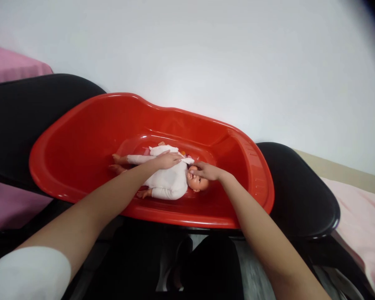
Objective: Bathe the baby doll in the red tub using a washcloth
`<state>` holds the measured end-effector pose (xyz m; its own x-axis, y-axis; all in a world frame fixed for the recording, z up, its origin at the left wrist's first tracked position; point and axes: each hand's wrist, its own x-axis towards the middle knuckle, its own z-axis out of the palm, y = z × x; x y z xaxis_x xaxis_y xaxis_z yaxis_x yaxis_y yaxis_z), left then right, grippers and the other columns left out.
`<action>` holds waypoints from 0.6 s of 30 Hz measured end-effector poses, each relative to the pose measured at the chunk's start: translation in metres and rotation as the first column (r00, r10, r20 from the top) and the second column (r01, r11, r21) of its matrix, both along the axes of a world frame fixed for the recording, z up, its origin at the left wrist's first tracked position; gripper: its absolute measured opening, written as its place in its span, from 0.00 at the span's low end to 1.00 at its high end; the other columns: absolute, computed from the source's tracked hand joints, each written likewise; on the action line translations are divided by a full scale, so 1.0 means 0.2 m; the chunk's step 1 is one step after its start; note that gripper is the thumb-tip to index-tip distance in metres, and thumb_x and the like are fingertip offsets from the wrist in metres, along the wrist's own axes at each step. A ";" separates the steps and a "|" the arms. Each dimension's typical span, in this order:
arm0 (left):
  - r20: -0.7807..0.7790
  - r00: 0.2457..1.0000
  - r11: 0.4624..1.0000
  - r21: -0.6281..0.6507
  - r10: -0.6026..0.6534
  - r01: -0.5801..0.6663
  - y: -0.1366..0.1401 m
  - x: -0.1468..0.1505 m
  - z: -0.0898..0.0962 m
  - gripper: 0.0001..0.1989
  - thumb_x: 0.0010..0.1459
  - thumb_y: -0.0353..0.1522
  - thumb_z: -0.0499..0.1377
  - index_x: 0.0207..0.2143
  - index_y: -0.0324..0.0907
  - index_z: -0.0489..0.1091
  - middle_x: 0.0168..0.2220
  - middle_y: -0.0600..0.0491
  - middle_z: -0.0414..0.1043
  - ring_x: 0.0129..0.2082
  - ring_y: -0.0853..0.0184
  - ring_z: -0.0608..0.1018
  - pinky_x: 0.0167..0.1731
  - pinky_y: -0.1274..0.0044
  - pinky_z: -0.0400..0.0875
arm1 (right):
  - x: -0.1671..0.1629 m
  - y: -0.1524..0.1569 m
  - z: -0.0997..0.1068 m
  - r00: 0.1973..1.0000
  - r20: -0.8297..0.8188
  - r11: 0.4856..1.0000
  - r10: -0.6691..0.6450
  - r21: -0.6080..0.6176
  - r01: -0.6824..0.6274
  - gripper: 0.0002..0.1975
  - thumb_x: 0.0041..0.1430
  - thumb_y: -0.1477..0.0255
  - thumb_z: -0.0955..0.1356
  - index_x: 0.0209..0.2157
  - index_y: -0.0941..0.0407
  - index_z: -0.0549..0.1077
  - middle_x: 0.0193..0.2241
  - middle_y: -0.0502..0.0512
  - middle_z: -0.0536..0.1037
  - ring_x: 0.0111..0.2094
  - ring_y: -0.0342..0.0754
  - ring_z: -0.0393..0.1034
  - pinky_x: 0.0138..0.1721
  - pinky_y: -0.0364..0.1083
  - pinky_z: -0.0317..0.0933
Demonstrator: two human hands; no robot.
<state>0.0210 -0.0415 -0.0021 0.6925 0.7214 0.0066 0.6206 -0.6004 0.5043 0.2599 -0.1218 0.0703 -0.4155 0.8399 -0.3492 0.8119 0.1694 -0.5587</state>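
A baby doll (170, 179) in a white long-sleeved suit lies on its back inside a red baby bathtub (81, 125), head to the right and bare feet to the left. Across the doll's chest rests my left hand (168, 160), fingers laid out flat and open. My right hand (206, 171) is at the doll's head (197, 180), its fingers stretched over the side of the face without closing around it. Small colourful bits (186, 155), too small to make out, show behind the doll's shoulder.
The tub sits across a black seat (34, 112) on the left and another black seat (300, 187) on the right. A white wall (206, 50) rises behind. Pink cloth (15, 64) covers something at left, and paler pink cloth (362, 216) lies at right.
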 end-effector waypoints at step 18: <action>-0.042 0.885 0.862 0.253 0.464 -0.439 0.09 -0.19 0.11 0.18 0.70 0.33 0.47 0.48 0.40 0.76 0.52 0.41 0.77 0.54 0.53 0.75 0.56 0.63 0.66 | -0.01 0.00 -0.01 0.999 0.022 0.999 -0.045 -0.007 0.046 0.24 0.64 0.52 0.68 0.51 0.56 0.75 0.50 0.60 0.79 0.47 0.55 0.74 0.51 0.52 0.67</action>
<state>-0.0178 -0.0237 0.0202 0.2969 0.9414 0.1600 0.8906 -0.3335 0.3091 0.2581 -0.1214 0.0686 -0.3690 0.8550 -0.3645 0.8308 0.1276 -0.5417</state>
